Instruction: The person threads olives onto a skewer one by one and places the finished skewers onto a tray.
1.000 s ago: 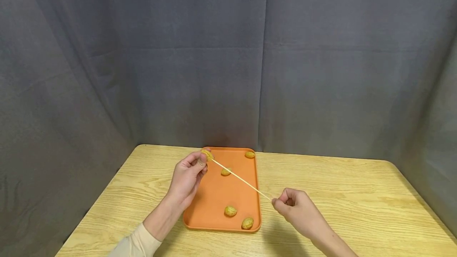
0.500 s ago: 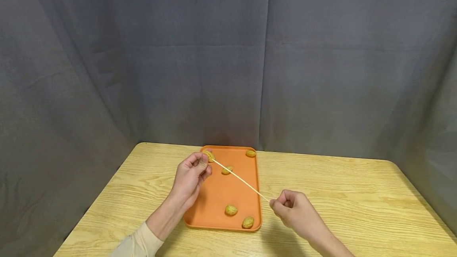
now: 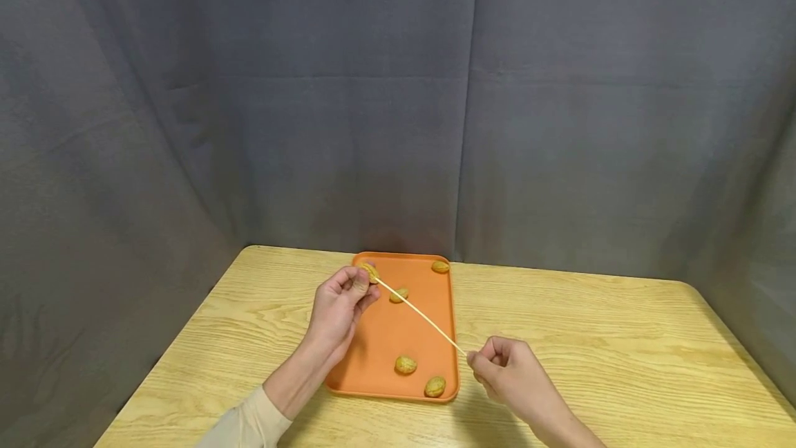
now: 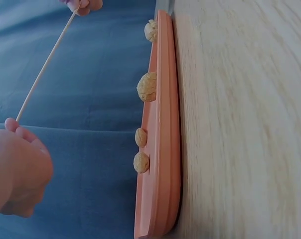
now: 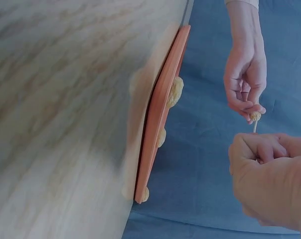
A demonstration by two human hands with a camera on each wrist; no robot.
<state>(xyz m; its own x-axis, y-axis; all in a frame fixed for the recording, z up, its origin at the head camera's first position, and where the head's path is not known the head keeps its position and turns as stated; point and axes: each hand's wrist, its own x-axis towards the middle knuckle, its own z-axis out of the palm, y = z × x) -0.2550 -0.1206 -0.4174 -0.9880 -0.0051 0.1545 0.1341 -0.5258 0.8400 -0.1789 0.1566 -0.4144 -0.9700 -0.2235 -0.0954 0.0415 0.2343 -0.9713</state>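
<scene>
My left hand pinches a brown, wrinkled walnut between thumb and fingers above the far left of an orange tray. From that walnut a thin wooden skewer slants down to my right hand. There the right thumb and index finger pinch its near end, to the right of the tray. The right wrist view shows the pinched walnut with a short piece of the skewer beside it. In the left wrist view the skewer spans both hands, while the left hand hides the walnut.
Several more walnuts lie spread in the tray, one walnut by its front right corner and another walnut at the back right. The low-rimmed tray sits on a wooden table. Grey curtains enclose the back and sides.
Both hands keep their holds. The left hand with its walnut has moved slightly right, and the right hand slightly left and nearer. The view has shifted a little.
</scene>
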